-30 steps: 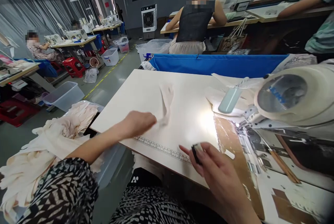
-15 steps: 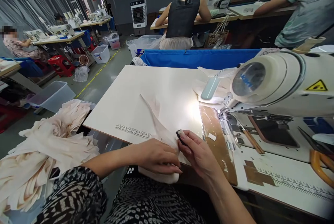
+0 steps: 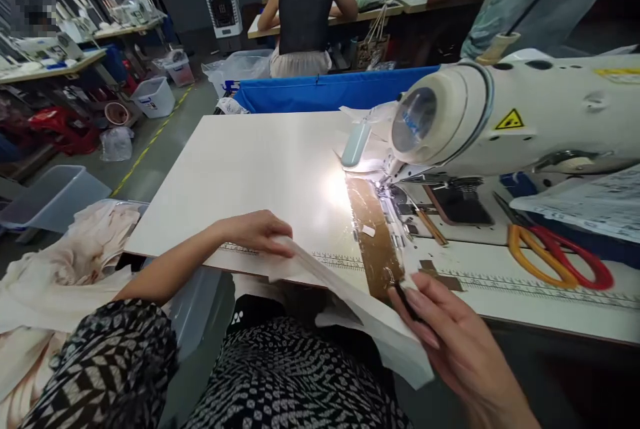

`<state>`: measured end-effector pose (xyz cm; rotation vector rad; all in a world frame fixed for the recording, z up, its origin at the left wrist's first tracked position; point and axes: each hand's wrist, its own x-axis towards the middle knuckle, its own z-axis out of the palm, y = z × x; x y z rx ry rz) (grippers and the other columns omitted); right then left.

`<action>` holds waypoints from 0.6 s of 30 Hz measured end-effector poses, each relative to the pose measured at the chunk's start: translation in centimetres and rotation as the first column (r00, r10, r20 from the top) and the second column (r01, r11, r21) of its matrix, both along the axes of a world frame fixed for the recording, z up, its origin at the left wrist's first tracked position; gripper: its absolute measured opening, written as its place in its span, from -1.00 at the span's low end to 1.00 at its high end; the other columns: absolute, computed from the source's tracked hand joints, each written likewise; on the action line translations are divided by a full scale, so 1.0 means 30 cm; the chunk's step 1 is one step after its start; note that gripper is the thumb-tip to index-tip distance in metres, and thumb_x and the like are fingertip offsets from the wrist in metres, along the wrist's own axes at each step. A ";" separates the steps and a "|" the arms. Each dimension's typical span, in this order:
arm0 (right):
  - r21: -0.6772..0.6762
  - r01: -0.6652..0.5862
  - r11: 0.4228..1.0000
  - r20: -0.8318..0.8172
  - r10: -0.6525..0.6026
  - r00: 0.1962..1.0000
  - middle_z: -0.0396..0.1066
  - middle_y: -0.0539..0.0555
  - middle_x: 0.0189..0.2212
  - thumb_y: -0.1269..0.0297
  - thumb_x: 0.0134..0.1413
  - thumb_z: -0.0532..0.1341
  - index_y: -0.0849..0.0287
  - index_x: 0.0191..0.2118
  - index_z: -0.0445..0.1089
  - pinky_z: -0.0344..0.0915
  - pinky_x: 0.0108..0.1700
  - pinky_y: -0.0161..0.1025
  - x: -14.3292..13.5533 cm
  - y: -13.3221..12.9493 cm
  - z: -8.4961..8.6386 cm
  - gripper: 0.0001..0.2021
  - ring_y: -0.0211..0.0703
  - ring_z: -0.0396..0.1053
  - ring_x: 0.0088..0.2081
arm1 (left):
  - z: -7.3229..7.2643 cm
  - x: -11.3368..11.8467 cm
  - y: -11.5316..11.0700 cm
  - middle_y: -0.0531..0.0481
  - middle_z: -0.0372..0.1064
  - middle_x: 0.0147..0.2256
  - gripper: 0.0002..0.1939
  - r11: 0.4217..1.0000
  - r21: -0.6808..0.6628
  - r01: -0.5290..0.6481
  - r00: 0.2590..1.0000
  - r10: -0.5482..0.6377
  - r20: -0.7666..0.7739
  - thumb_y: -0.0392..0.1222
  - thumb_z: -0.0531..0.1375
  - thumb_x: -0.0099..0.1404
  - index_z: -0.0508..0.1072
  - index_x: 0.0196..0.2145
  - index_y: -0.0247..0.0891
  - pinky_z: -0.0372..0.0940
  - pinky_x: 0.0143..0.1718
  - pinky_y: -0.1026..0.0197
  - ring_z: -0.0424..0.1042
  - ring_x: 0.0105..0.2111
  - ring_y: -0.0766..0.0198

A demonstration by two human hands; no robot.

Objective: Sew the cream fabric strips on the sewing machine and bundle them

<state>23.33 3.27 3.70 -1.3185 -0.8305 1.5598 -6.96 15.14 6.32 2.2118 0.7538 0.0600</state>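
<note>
A strip of thin pale fabric [image 3: 345, 289] stretches between my two hands, across the table's front edge and over my lap. My left hand [image 3: 260, 232] pinches its left end above the white tabletop [image 3: 240, 169]. Near the brown patch by the sewing machine [image 3: 440, 115], my right hand [image 3: 445, 329] is closed on a small black tool [image 3: 407, 302], with the fabric's right end at its fingers. Whether those fingers also grip the fabric is hard to tell.
Orange-and-red-handled scissors [image 3: 543, 255], a wooden-handled tool [image 3: 433, 225] and a dark phone [image 3: 463, 202] lie right of the needle. Pale fabric [image 3: 55, 275] is heaped at the left. Ahead, a person [image 3: 306, 15] sits beyond a blue cloth [image 3: 325, 89].
My hands have moved apart, the left one leftward and up, the right one rightward, stretching the fabric between them. The view has turned right, showing more of the machine and scissors.
</note>
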 end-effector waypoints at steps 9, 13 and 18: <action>-0.172 0.264 0.949 0.307 -0.203 0.930 0.14 -0.02 -0.62 -0.16 -0.26 0.43 0.03 -0.47 0.39 0.05 -0.61 -0.28 0.116 -0.169 0.002 -0.61 -0.26 0.05 -0.61 | 0.001 0.160 0.109 0.07 0.46 -0.43 -0.82 0.987 0.085 0.140 0.965 -0.116 -0.237 -0.12 0.17 0.34 0.49 -0.35 -0.24 0.23 -0.42 0.32 0.38 -0.43 0.35; -0.172 0.254 0.952 0.428 -0.160 0.889 0.13 -0.03 -0.65 -0.21 -0.25 0.40 0.01 -0.45 0.38 0.09 -0.58 -0.25 0.160 -0.180 -0.063 -0.58 -0.23 0.06 -0.60 | -0.080 0.253 0.121 -0.23 0.43 -0.08 -0.83 0.925 0.377 -0.051 0.970 0.135 -0.200 -0.23 0.17 0.32 0.46 -0.16 -0.34 0.26 -0.16 0.08 0.36 -0.09 0.06; -0.160 0.296 0.942 0.540 -0.168 0.825 0.21 -0.03 -0.64 -0.21 -0.17 0.33 0.03 -0.35 0.44 0.12 -0.59 -0.25 0.188 -0.207 -0.130 -0.58 -0.20 0.17 -0.61 | -0.168 0.252 0.056 -0.20 0.39 -0.01 -0.77 0.654 0.757 0.000 0.996 0.063 -0.055 -0.34 -0.02 0.44 0.41 -0.09 -0.33 0.27 -0.07 0.09 0.33 -0.04 0.13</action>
